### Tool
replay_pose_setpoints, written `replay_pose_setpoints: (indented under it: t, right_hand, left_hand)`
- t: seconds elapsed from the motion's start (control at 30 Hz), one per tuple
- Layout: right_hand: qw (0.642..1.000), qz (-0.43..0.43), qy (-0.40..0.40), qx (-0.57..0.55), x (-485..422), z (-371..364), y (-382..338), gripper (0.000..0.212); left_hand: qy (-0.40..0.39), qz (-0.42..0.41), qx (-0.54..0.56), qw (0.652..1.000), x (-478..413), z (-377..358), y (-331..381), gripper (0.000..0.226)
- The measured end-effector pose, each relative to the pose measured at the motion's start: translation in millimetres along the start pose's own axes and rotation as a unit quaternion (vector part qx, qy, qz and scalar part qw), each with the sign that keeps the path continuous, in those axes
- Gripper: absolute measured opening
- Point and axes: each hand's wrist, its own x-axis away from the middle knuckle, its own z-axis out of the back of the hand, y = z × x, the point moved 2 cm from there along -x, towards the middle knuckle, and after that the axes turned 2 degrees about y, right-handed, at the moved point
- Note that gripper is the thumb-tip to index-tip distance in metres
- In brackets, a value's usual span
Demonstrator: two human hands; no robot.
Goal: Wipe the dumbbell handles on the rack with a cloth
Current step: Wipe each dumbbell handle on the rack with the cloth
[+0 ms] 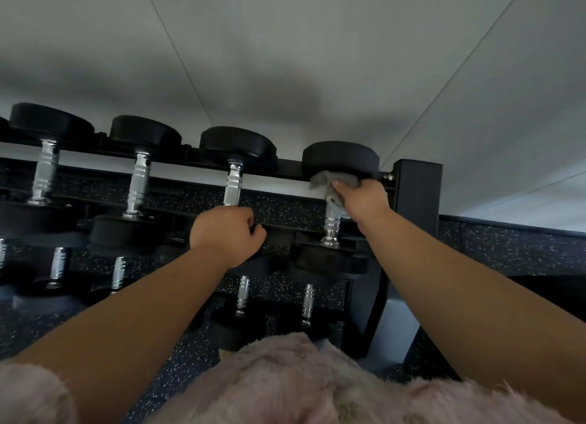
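A black rack (415,189) holds rows of black-headed dumbbells with chrome handles. My right hand (363,201) grips a grey cloth (333,182) wrapped around the upper part of the rightmost top-row dumbbell handle (332,225), just under its far head. My left hand (226,235) is closed around the near end of the neighbouring dumbbell handle (233,185), hiding the lower head there. Two more top-row handles (138,185) stand further left.
A lower row of dumbbells (243,293) sits beneath my arms. The rack's upright post stands close to the right of my right hand. A pale wall rises behind the rack, and speckled dark flooring (177,369) lies below. A pink fuzzy garment (285,382) fills the bottom edge.
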Motion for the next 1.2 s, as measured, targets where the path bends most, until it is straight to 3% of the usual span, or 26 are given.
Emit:
replay_pose_setpoints:
  t: [0.07,0.17,0.3,0.4,0.57,0.67,0.77,0.93,1.07,1.2]
  right_hand:
    - [0.999,-0.022,0.001,-0.024,5.8,-0.9,13.1,0.020]
    - [0.997,-0.012,0.021,0.079,19.5,10.2,20.4,0.013]
    - [0.984,0.097,0.143,-0.034,39.5,41.1,2.2,0.014]
    - [0.970,0.175,0.161,-0.045,38.9,51.3,-19.7,0.016]
    - [0.949,0.216,0.201,-0.105,25.1,61.6,-47.3,0.025]
    - [0.972,0.207,0.105,0.044,6.9,49.6,-44.6,0.064]
    - [0.969,0.197,-0.025,0.147,-2.2,39.2,-32.5,0.074]
    - [0.931,0.258,-0.053,0.254,-14.6,62.0,-38.8,0.073]
    - [0.898,0.223,-0.103,0.366,-28.4,83.2,-33.3,0.083]
    - [0.894,0.269,-0.083,0.349,-23.9,69.0,-37.8,0.072]
  left_hand:
    - [0.003,-0.001,0.002,1.000,-0.1,0.0,0.2,0.031]
    - [0.001,-0.001,0.004,1.000,-0.3,-0.5,-0.3,0.031]
    - [-0.003,0.001,0.000,1.000,-1.5,-0.3,-0.4,0.032]
    - [-0.001,0.006,0.003,1.000,-1.7,0.1,-1.1,0.032]
    - [0.005,0.002,0.007,1.000,-1.8,-1.3,-2.3,0.032]
    - [0.005,-0.002,0.013,1.000,-2.0,-3.0,-3.7,0.031]
    - [0.003,-0.004,0.021,1.000,-1.6,-3.6,-4.3,0.030]
    - [-0.001,-0.005,0.021,1.000,-2.7,-2.3,-4.5,0.030]
    - [0.002,-0.008,0.025,1.000,-1.8,0.8,-3.7,0.031]
    - [0.000,-0.015,0.025,1.000,-1.2,1.6,-3.5,0.031]
